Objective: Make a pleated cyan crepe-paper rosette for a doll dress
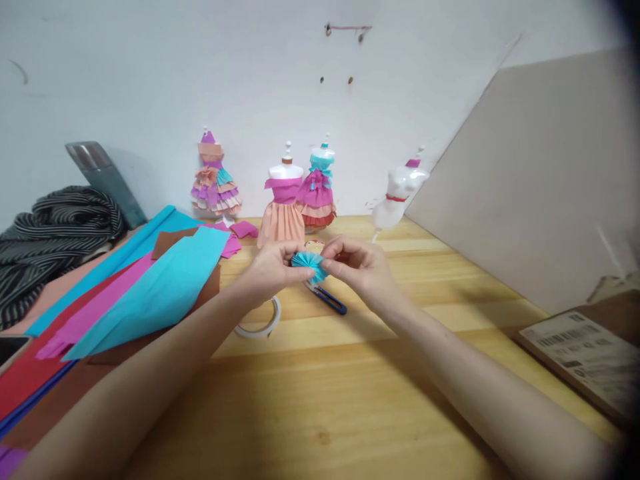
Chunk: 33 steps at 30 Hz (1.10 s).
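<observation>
Between my two hands, above the table, is a blue pleated paper rosette (309,263), fanned out into a round. My left hand (277,265) pinches its left side, thumb across the front. My right hand (361,267) grips its right edge between thumb and fingertips. Just beneath it lies a pair of dark blue thread snips (330,300), its blades partly hidden by the rosette. A roll of white tape (260,327) rests on the table below my left hand. Behind my left hand stands a small dress form (283,200) in a magenta and peach paper dress.
Sheets of coloured crepe paper (155,293) are heaped at the left, beside a striped cloth (55,233) and a bottle (107,183). Dress forms in layered paper dresses (216,180) (319,187) and a bare one (400,190) line the wall. A cardboard box (580,353) sits at right.
</observation>
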Each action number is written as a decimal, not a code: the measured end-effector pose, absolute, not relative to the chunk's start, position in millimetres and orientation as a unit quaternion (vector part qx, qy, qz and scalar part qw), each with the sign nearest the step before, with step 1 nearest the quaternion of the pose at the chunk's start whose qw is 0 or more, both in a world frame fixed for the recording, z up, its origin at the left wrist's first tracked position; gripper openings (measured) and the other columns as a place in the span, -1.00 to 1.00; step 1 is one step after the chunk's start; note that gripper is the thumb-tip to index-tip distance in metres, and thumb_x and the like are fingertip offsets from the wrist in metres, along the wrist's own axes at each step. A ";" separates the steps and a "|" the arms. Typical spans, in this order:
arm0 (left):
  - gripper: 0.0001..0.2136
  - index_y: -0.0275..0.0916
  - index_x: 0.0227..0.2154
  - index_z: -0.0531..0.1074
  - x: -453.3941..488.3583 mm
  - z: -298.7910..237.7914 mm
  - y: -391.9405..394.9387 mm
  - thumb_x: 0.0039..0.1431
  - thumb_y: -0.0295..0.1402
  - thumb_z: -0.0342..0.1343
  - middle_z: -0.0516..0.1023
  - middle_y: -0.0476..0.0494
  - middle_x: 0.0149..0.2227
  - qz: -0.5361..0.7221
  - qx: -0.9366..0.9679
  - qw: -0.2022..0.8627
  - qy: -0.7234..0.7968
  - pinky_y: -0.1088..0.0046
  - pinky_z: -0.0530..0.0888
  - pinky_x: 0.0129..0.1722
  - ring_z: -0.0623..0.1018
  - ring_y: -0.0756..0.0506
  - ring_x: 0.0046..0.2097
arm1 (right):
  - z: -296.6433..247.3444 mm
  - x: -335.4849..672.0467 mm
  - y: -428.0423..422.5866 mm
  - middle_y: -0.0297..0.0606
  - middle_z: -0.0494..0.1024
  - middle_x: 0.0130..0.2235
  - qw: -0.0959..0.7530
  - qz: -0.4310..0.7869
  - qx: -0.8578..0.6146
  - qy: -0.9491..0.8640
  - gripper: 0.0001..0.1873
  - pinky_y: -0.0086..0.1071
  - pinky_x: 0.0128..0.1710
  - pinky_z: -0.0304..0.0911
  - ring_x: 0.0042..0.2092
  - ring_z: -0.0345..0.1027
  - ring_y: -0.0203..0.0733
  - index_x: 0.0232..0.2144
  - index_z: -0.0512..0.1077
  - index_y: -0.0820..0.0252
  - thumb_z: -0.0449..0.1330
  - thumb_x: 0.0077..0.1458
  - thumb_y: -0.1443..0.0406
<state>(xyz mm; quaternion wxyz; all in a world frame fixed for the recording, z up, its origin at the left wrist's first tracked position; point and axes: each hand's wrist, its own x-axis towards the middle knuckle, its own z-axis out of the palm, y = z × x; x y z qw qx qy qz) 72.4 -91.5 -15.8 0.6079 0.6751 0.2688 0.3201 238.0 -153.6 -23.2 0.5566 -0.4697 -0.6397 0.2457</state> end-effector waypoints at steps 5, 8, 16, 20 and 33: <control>-0.81 -0.35 -0.49 0.47 69.0 -12.7 -89.8 -0.22 -0.44 0.33 0.51 -0.01 -0.50 0.311 0.675 0.611 0.271 0.52 0.40 -0.38 0.46 0.05 -0.45 | -17.8 247.0 -152.9 -0.30 0.48 -0.39 0.531 0.294 -0.432 -0.667 -0.82 -0.31 -0.31 0.32 -0.36 0.37 -0.24 -0.37 0.45 0.19 0.29 -0.06 0.25; -0.83 -0.34 -0.48 0.49 68.6 -11.3 -90.2 -0.21 -0.46 0.32 0.53 -0.03 -0.49 0.300 0.681 0.618 0.254 0.51 0.42 -0.36 0.48 0.04 -0.43 | -15.5 250.9 -153.2 -0.29 0.49 -0.36 0.494 0.273 -0.423 -0.709 -0.75 -0.31 -0.31 0.33 -0.36 0.35 -0.25 -0.28 0.46 0.18 0.32 -0.07 0.26; -0.85 -0.32 -0.48 0.49 67.4 -13.6 -87.7 -0.22 -0.50 0.29 0.51 0.02 -0.52 0.249 0.708 0.614 0.244 0.55 0.36 -0.39 0.46 0.06 -0.45 | -16.2 251.7 -153.2 -0.34 0.45 -0.50 0.471 0.289 -0.437 -0.709 -0.83 -0.36 -0.42 0.26 -0.45 0.28 -0.30 -0.40 0.50 0.20 0.30 0.00 0.20; -0.83 -0.33 -0.46 0.50 67.8 -13.7 -87.7 -0.23 -0.52 0.28 0.54 0.00 -0.48 0.227 0.704 0.631 0.236 0.53 0.39 -0.34 0.49 0.04 -0.41 | -19.1 251.1 -149.7 -0.33 0.48 -0.49 0.508 0.337 -0.432 -0.664 -0.75 -0.36 -0.43 0.30 -0.46 0.33 -0.29 -0.44 0.48 0.20 0.34 -0.05 0.13; -0.77 -0.31 -0.32 0.55 63.4 -20.2 -82.9 -0.13 -0.42 0.27 0.60 -0.10 -0.33 0.230 0.723 0.618 0.206 0.51 0.41 -0.28 0.53 0.00 -0.32 | -7.8 262.8 -156.9 -0.30 0.49 -0.38 0.409 0.265 -0.406 -0.773 -0.74 -0.35 -0.35 0.32 -0.38 0.36 -0.28 -0.18 0.48 0.19 0.26 0.01 0.32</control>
